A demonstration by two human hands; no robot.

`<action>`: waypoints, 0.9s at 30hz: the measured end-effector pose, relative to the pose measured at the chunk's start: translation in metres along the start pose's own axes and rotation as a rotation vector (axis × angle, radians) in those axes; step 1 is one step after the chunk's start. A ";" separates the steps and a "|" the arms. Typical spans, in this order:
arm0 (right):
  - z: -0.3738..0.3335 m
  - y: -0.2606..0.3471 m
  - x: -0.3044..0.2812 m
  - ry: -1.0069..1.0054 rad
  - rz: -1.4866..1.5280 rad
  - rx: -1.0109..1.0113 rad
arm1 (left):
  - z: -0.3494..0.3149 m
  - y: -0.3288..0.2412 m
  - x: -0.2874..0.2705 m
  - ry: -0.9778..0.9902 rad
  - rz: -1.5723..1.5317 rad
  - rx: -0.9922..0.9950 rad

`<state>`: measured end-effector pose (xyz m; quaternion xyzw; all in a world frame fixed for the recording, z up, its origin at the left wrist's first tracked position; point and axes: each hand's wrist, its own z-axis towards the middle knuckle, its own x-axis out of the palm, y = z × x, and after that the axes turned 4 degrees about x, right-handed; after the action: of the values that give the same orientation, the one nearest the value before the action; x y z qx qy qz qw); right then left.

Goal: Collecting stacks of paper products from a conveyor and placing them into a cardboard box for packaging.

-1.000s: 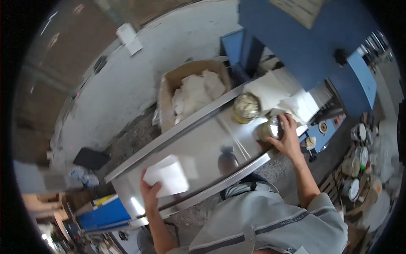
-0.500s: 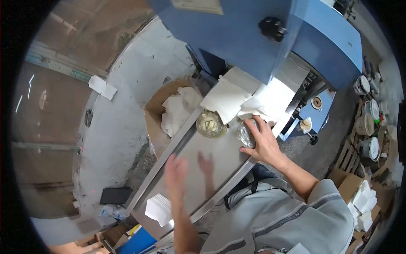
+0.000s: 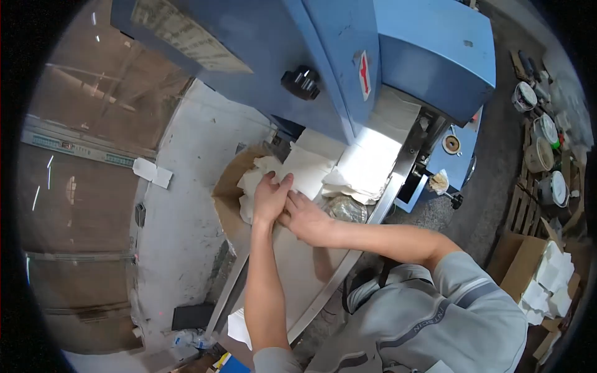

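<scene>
My left hand (image 3: 272, 198) and my right hand (image 3: 307, 219) meet over the left edge of the metal table (image 3: 298, 258). Their fingers are curled, and whatever lies between them is hidden. Just beyond them are white sheets (image 3: 305, 171), close to my fingertips. To the right of my right hand, a round, clear, shiny object (image 3: 347, 209) rests against a stack of white sheets (image 3: 367, 165). The round clear container with pale pieces, seen earlier, is out of sight behind my hands.
A blue machine (image 3: 336, 81) with a black knob (image 3: 301, 82) stands over the table's far end. On the left is a cardboard box (image 3: 225, 198) holding white paper. More white sheets (image 3: 239, 328) lie at the near end. Tubs (image 3: 538, 154) line the right.
My right hand has let go of the round shiny object and moved left. My left hand has moved up from the near part of the table to meet it. The view has shifted.
</scene>
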<state>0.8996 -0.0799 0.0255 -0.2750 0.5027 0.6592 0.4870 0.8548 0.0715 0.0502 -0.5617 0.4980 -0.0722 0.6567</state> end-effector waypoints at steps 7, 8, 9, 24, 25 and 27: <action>0.020 0.021 0.032 0.082 -0.404 0.148 | 0.029 -0.038 0.013 0.054 0.320 -0.095; 0.021 0.021 0.034 0.080 -0.406 0.161 | 0.035 -0.038 0.016 0.063 0.324 -0.088; 0.024 0.024 0.039 0.112 -0.422 0.152 | 0.040 -0.030 0.016 0.058 0.340 -0.069; -0.010 0.055 0.053 0.086 -0.338 0.094 | 0.052 -0.029 0.024 0.181 0.057 -0.227; -0.014 0.060 0.048 0.154 -0.302 0.077 | 0.051 -0.030 0.024 0.177 0.014 -0.253; -0.017 0.063 0.048 0.157 -0.269 0.086 | 0.052 -0.028 0.024 0.178 -0.009 -0.243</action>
<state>0.8216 -0.0798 0.0031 -0.3694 0.5255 0.5423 0.5416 0.9177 0.0802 0.0525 -0.6306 0.5567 -0.0640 0.5370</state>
